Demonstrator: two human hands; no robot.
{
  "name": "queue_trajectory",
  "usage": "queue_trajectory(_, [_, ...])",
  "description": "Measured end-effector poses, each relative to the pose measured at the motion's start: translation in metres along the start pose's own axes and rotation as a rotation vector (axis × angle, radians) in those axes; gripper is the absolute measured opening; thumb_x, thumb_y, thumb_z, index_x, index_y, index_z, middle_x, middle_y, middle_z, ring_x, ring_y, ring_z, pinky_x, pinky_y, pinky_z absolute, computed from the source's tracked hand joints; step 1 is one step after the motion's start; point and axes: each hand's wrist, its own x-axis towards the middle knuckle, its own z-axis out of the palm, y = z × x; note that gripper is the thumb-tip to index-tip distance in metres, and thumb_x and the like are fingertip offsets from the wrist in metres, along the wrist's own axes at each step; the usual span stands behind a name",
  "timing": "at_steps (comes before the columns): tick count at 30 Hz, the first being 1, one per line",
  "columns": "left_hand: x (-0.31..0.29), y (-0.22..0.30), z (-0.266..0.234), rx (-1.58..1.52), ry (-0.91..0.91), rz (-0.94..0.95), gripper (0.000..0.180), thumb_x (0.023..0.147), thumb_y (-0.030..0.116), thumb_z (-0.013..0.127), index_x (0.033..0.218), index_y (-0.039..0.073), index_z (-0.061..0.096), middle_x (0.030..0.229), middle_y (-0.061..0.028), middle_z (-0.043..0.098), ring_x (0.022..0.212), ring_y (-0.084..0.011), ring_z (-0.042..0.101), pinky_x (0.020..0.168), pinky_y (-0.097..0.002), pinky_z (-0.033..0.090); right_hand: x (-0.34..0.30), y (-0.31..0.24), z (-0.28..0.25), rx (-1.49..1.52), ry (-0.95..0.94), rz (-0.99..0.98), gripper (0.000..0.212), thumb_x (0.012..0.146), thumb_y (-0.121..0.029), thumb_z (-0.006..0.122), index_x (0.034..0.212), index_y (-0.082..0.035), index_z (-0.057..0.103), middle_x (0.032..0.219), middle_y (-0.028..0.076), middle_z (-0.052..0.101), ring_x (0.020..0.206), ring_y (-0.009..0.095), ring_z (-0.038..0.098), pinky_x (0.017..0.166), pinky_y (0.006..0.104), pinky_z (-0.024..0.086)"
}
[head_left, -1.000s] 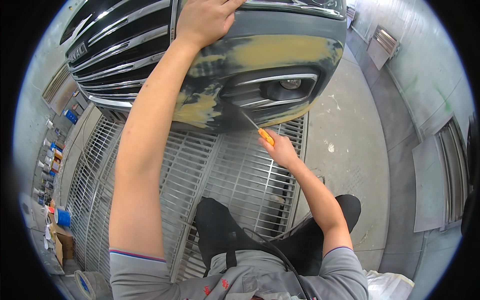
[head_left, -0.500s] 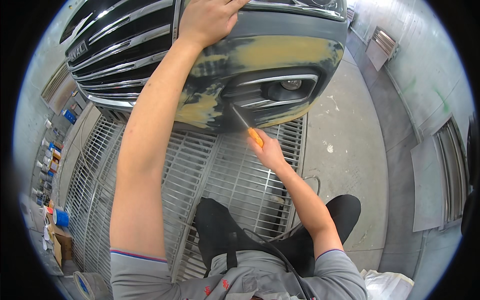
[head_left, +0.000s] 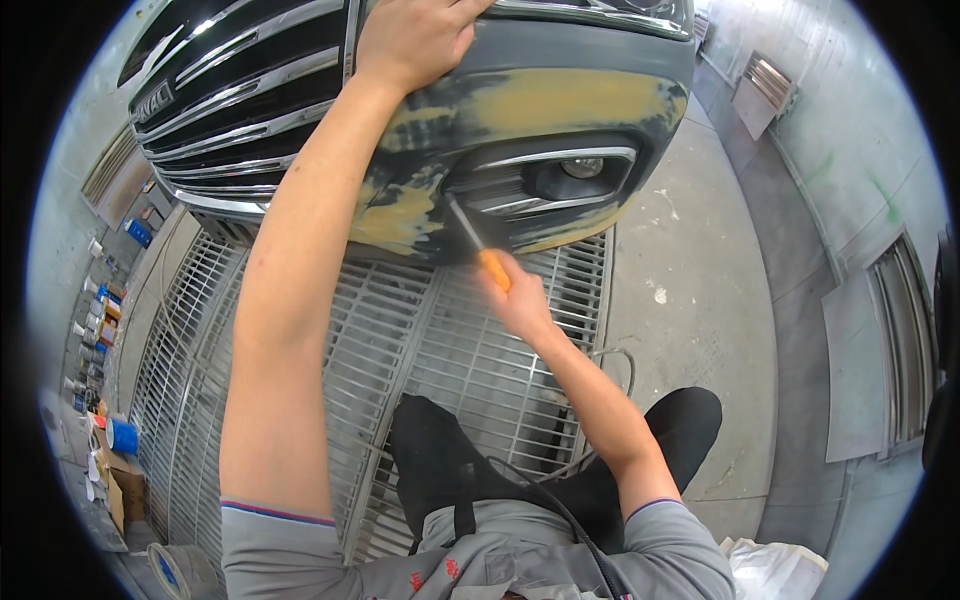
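Observation:
In front of me is a car's front bumper [head_left: 560, 60], dark grey with yellowish sanded filler patches [head_left: 545, 100]. My left hand [head_left: 415, 42] lies against the car between the chrome-barred grille [head_left: 245, 95] and the headlight, fingers stretched out and partly cut off by the upper edge. My right hand [head_left: 520, 300] grips the orange handle of a screwdriver [head_left: 468, 228]. Its metal shaft points up and left, with the tip at the inner end of the chrome-trimmed fog light recess [head_left: 540, 178]. Whether the tip touches is hard to tell.
Below the bumper runs a metal floor grating [head_left: 375, 325], with concrete floor [head_left: 690, 320] to its right. Cans and boxes, among them a blue can [head_left: 122, 436], line the left wall. A cable [head_left: 630, 370] lies by my right forearm. Vent panels [head_left: 895, 345] stand along the right wall.
My right hand has shifted left and a little down with the screwdriver. The tip has moved slightly left and up. My left hand stays where it was.

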Motion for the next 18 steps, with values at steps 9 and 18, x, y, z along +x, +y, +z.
queue_trajectory(9, [0.001,0.001,-0.003,-0.001,0.004,-0.004,0.04,0.087,0.015,0.068,0.127,0.014,0.073,0.15,-0.0077,0.064,0.143,-0.031,0.055,0.119,-0.0506,0.04,-0.001,-0.02,0.005,-0.064,0.1,-0.007,0.049,0.103,-0.047,0.069,0.137,-0.013,0.06,0.095,0.022,0.076,0.088,0.048,0.072,0.073,0.0531,0.057])
queue_trajectory(18, [0.0,0.0,-0.001,-0.004,0.001,-0.006,0.042,0.087,0.014,0.068,0.128,0.014,0.073,0.15,-0.0075,0.064,0.143,-0.0309,0.054,0.119,-0.0503,0.039,0.003,-0.031,0.008,0.014,0.16,0.045,0.05,0.103,-0.045,0.07,0.139,-0.012,0.06,0.096,0.022,0.076,0.088,0.048,0.073,0.074,0.0514,0.058])
